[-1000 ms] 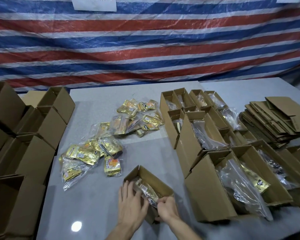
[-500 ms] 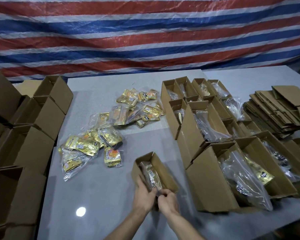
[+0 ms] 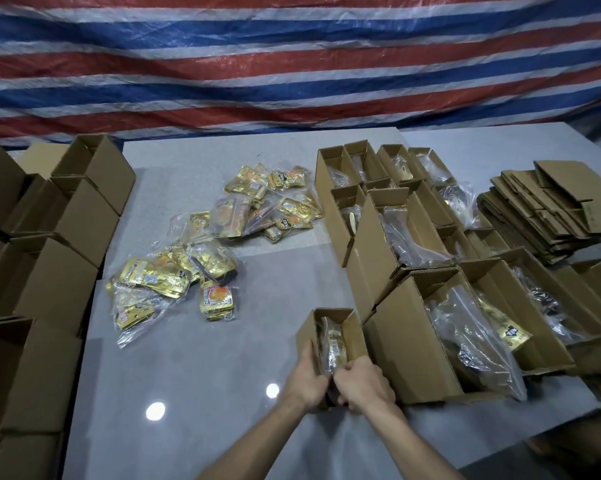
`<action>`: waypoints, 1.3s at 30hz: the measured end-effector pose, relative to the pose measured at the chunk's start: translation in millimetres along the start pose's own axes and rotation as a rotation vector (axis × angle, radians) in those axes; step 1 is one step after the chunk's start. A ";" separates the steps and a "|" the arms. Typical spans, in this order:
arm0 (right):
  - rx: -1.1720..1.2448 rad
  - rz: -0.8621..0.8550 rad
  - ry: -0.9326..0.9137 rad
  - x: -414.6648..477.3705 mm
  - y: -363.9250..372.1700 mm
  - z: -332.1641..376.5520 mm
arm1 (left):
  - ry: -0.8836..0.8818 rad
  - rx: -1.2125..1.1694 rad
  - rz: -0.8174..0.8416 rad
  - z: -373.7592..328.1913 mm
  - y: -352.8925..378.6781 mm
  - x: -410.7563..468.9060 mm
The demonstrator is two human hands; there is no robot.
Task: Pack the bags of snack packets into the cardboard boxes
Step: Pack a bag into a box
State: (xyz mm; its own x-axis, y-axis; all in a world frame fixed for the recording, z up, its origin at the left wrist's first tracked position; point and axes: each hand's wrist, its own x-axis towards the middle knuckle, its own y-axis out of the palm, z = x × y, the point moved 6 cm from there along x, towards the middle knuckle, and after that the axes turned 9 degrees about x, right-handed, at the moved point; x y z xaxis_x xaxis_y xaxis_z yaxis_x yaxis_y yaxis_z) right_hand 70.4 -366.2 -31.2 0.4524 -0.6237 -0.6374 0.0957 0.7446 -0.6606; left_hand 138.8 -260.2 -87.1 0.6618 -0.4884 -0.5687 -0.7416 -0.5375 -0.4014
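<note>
Two hands (image 3: pixel 337 382) grip one box (image 3: pixel 337 332).

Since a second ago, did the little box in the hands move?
Yes. The small box slid right across the table, away from the loose snack bags, and now sits against the big packed box.

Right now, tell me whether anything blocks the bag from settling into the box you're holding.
Nothing visible does. The bag already sits inside the open box, with the left hand and right hand at its near end. The box's top is open, no flap across it.
</note>
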 end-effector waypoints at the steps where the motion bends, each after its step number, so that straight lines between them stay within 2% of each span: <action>1: -0.006 -0.040 -0.003 1.8 -2.5 -2.1 | 0.006 -0.017 -0.002 -1.9 4.7 -1.6; 15: 0.153 -0.144 0.009 4.8 -16.3 -32.5 | -0.062 -0.120 0.046 -21.4 50.0 1.2; 27: 0.162 -0.178 -0.045 9.6 -25.1 -29.8 | -0.080 -0.198 0.062 -23.3 51.3 -1.7; 33: 0.159 -0.201 -0.159 3.9 -16.1 -1.2 | -0.072 -0.078 0.047 -10.3 12.8 -15.6; 36: 0.176 -0.177 -0.256 0.0 -6.1 22.5 | 0.028 -0.062 -0.050 -5.3 -33.2 -27.4; 39: 0.195 -0.156 -0.349 -6.0 8.1 49.9 | 0.050 -0.062 -0.192 6.6 -89.5 -46.8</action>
State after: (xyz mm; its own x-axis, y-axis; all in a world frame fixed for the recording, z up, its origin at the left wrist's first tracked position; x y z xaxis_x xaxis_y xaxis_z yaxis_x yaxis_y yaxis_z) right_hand 112.7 -344.6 -12.9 0.6891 -0.6391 -0.3415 0.3369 0.6998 -0.6299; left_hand 173.4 -184.7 -29.3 0.7964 -0.4055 -0.4487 -0.5939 -0.6644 -0.4537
